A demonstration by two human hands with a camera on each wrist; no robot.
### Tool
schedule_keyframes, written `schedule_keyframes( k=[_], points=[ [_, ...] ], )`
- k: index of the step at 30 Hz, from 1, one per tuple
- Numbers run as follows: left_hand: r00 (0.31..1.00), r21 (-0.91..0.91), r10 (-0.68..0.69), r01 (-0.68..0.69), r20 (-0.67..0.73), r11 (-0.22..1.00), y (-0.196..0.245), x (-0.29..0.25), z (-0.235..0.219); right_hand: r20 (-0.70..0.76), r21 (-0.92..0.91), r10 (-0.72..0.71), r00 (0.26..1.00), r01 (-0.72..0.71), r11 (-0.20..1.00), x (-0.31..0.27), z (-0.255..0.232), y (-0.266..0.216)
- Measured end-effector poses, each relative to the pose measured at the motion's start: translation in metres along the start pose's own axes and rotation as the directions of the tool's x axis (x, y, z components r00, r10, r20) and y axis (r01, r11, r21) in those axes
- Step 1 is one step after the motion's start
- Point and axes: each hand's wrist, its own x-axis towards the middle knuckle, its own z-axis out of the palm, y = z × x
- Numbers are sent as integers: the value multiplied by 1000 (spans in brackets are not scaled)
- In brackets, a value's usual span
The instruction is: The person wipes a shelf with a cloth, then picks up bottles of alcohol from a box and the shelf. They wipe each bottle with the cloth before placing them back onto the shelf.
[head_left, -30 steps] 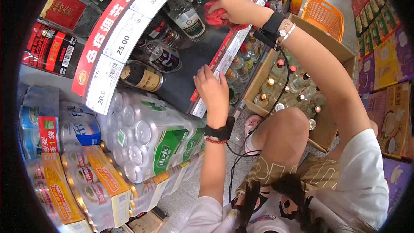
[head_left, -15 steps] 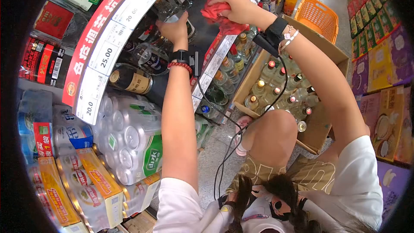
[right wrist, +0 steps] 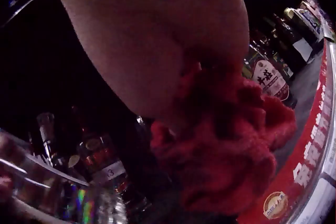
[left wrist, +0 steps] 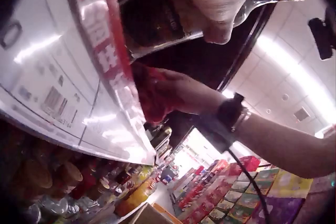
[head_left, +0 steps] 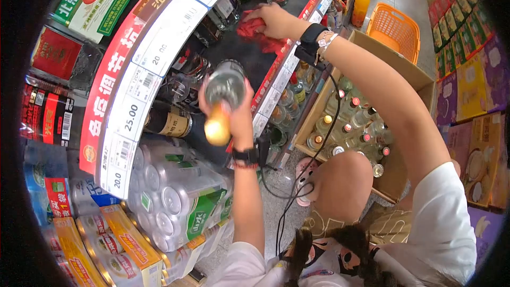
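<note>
Dark shop shelf (head_left: 256,65), left hand (head_left: 243,119) around bottle (head_left: 225,89), right hand (head_left: 281,22) around red cloth (head_left: 251,28).

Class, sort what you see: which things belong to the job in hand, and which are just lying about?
Part of the job:
left hand, holding a bottle
right hand, gripping a cloth
shelf they work at

Apparently just lying about:
basket
cans
orange bottles
carton of bottles, untouched by either hand, though it may belong to the job
</note>
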Motion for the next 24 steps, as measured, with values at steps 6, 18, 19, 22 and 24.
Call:
schedule_keyframes(
  k=[6,18,19,22,24],
  points=[
    [993,-211,119,-119,-14,970,46,-29,-60,248,-10,69,966,-68,998,27,62,-26],
    [942,-3,-37,40,333,999,86,-63,-173,263,-371,320,910,-211,904,44,97,-21],
    [935,7,-72,75,348,997,85,-65,-174,322,-274,225,920,-137,952,40,97,-35],
    [949,-76,-38,65,311,995,78,-67,-164,185,-51,-253,950,266,963,12,98,-54],
    [951,-97,-76,109,299,989,76,-71,-161,360,26,18,933,-29,999,19,70,-43]
  ],
)
